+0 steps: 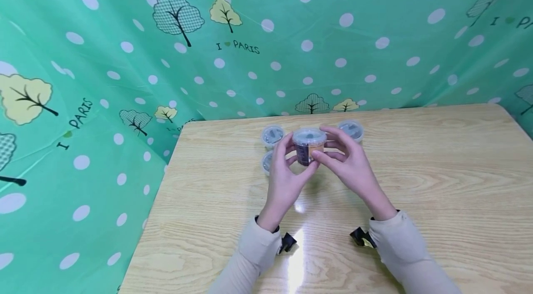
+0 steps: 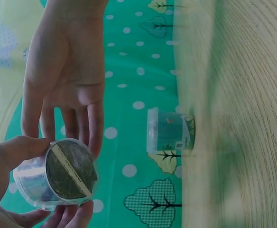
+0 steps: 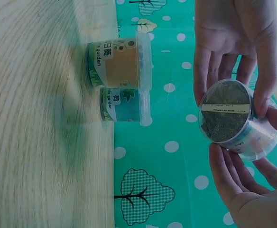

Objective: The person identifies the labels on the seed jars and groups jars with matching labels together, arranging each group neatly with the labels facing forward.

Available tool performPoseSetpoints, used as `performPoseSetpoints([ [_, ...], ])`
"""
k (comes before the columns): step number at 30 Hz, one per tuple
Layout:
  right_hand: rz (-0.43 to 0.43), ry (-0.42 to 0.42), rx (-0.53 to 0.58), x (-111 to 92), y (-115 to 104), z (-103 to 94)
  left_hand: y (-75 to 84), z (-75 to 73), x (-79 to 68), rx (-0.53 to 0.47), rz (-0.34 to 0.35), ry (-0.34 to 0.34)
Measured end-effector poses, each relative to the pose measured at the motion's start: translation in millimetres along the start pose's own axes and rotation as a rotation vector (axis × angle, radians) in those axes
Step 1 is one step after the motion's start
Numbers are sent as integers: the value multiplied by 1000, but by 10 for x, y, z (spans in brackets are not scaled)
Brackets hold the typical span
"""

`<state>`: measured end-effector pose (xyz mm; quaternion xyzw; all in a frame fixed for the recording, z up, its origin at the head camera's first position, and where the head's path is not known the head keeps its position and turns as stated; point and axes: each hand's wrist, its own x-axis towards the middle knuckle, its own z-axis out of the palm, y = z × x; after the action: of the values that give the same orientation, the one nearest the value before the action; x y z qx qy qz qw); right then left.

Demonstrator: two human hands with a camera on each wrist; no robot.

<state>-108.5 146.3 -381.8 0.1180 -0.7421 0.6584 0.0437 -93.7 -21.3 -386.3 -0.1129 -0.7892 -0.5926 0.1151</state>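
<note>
Both hands hold one lidded clear plastic cup (image 1: pixel 309 146) up above the table. My left hand (image 1: pixel 287 177) grips its left side, and my right hand (image 1: pixel 353 164) has the right side, thumb on the front of the label. A dark and orange label shows from the head. In the left wrist view the underside of the cup (image 2: pixel 71 171) shows dark, soil-like contents and a pale printed strip. The right wrist view shows the same base of the cup (image 3: pixel 226 114), tilted, with fingers of both hands around it.
Behind the hands, an orange-labelled cup (image 3: pixel 122 64) and a teal-labelled cup (image 3: pixel 122 104) stand on the left. Another teal-labelled cup (image 2: pixel 169 132) stands at the back right. The wooden table (image 1: pixel 437 192) ends at a green patterned cloth (image 1: pixel 291 53).
</note>
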Motion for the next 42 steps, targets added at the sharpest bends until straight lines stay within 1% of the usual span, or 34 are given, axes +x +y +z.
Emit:
performPoseSetpoints([
  [3,-4,-2,3,-2,-2,0,-5,-6,2,-16,-8,-5],
  [9,-6,-5,3,-3,2,-1,-5,-16,3,-48,-49,-4],
  [13,2,-19,0,-3,-6,-7,-11,-20,3,-59,-58,-2],
  [21,-13,-73,24,1,-18,-61,-8,-38,-1,-97,-37,-10],
  [25,-25,-99,60,16,-10,-88,1,-54,1,-123,-24,-13],
  [32,-5,-150,80,14,-25,-110,9,-61,-3,-148,6,-28],
  [38,24,-165,68,9,-58,-101,7,-70,1,-166,16,-34],
  [42,16,-153,73,11,-54,-84,-2,-82,6,-190,11,-46],
])
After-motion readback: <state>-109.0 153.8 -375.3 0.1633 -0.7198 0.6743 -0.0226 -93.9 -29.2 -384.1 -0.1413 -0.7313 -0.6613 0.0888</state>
